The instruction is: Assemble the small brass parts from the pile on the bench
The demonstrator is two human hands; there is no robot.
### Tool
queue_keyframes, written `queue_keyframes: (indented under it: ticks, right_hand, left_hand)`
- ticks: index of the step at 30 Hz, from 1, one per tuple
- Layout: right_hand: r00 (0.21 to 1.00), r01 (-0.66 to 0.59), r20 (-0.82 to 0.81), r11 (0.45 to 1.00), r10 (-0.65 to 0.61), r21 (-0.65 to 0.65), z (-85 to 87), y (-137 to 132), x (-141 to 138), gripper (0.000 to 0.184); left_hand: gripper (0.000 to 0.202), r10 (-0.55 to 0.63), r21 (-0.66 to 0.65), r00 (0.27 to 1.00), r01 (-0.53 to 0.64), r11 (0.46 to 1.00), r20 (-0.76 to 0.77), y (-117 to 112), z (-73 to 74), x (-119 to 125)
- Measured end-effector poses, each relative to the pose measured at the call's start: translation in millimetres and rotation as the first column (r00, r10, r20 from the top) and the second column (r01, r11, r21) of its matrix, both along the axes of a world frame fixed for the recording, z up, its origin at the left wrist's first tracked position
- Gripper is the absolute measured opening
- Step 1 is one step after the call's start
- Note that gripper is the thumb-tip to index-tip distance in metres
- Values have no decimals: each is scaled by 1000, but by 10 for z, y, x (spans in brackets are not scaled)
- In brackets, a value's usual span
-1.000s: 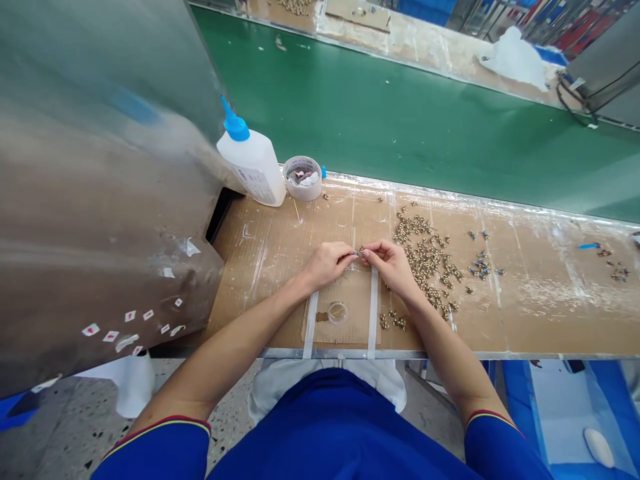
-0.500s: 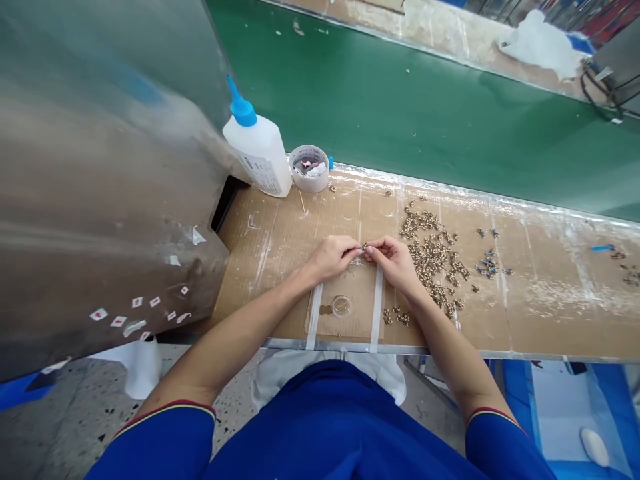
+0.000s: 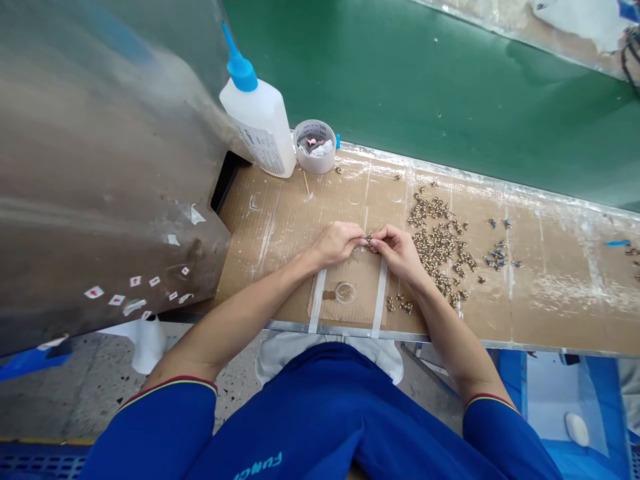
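Note:
My left hand (image 3: 340,243) and my right hand (image 3: 397,251) meet fingertip to fingertip over the cardboard-covered bench (image 3: 280,227). Both are closed in a pinch on one small brass part (image 3: 369,238) held between them. Just right of my right hand lies a heap of several like brass parts (image 3: 440,243). A few more brass parts (image 3: 400,305) lie below my right wrist. A small clear round cap (image 3: 345,292) sits on the taped cardboard patch under my hands.
A white squeeze bottle with a blue nozzle (image 3: 260,117) and a tape roll holding scraps (image 3: 315,146) stand at the back left. Small blue-tipped parts (image 3: 497,257) lie further right. A green conveyor belt (image 3: 450,93) runs behind; a metal panel (image 3: 100,167) rises at the left.
The camera has tilted down and closer, so the bench sits higher in view. My hands stay together, pinching the same small part.

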State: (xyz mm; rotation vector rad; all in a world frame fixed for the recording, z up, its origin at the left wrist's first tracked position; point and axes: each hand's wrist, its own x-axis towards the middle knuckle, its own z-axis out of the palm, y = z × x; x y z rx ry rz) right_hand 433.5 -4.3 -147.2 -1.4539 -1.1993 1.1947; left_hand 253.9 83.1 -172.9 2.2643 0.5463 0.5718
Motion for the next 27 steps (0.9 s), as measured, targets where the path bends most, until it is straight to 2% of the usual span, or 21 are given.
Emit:
queue_keyframes:
  ticks: [12,19,23,27]
  right_hand:
    - [1000,6,23,1000,-6,29,-48,-16,-44,39]
    - [996,81,-36,996,-82,-29,-62,-3,-115,48]
    - [990,78,-117,996,-82,-41,-74,22,-106,53]
    - [986,87,-138,995,-92,-43,-67,23,-110,56]
  left_hand:
    - [24,30,-152,999,-32,988,-18,-20,28,-8]
    - [20,13,-200,1000,-13,980,-4,20,117,-51]
    - [15,47,-233,999,-44,971,6,35,146,-63]
    - [19,71,-231,997,-67,971,10,14,165,-66]
